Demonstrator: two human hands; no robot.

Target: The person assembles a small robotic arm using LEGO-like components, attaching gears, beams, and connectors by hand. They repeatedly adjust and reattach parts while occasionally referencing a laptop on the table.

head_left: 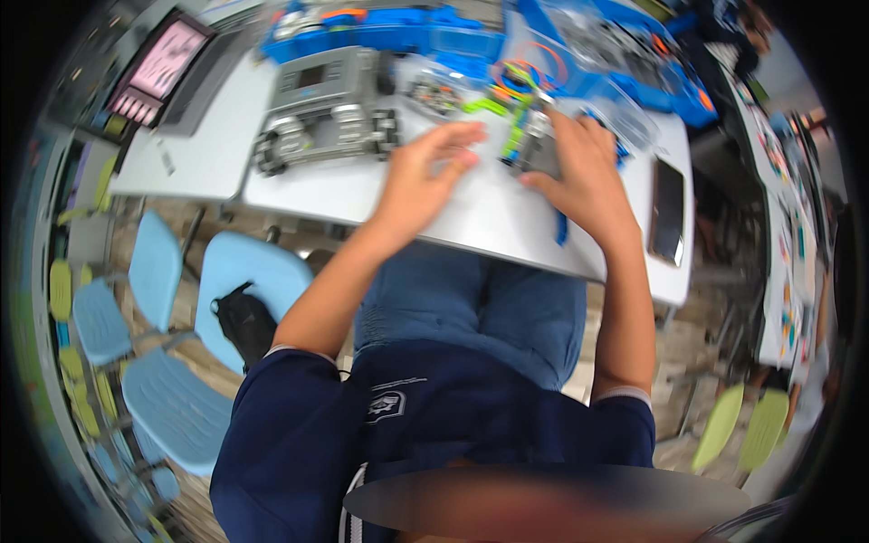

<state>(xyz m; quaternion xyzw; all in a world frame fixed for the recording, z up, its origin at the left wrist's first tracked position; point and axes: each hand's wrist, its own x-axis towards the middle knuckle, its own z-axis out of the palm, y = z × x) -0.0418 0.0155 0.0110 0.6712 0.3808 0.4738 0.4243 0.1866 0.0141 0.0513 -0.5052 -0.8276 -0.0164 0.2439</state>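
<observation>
Grey robot vehicle (326, 109), blue bins (398, 36)

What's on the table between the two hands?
In the head view, the stretch of white table between the left hand and the right hand is mostly bare. Near the fingertips sit lime-green building pieces, beside the grey block under the right hand.

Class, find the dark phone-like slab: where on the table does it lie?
In the head view, the dark slab lies flat at the table's right edge, just beyond the right hand.
</observation>
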